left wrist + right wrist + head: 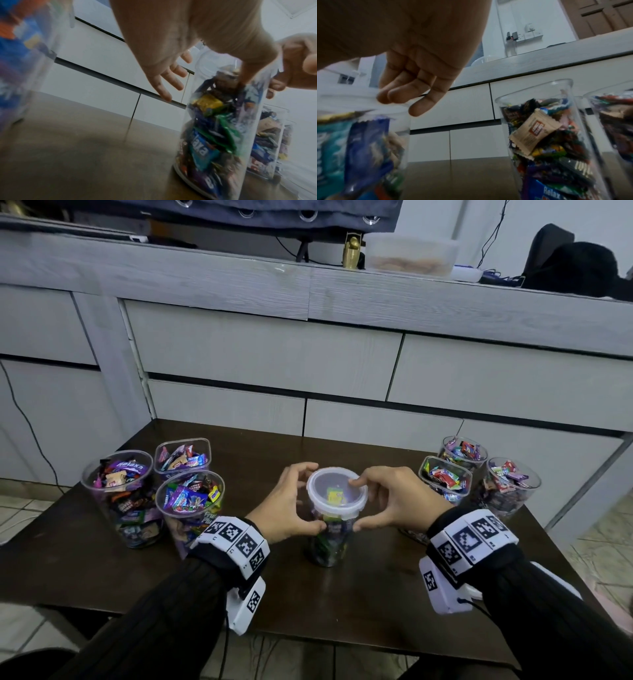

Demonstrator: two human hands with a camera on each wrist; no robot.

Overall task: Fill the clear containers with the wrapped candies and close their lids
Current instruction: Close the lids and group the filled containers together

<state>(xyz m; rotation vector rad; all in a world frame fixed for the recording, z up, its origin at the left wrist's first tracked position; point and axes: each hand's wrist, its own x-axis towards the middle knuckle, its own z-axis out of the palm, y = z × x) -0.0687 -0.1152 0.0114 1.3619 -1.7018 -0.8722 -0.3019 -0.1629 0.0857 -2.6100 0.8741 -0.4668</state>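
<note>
A clear round container packed with wrapped candies stands at the table's middle, a translucent white lid sitting on its top. My left hand curls round the lid from the left, thumb on the wall just under the rim. From the right, my right hand holds it the same way, index finger on the lid's top. In the left wrist view the thumb presses the container while the other fingers spread beyond it. In the right wrist view the fingers rest on the lid.
Three open candy-filled containers stand at the left of the dark wooden table, three more at the right, close to each wrist. Grey cabinet drawers rise right behind the table's far edge.
</note>
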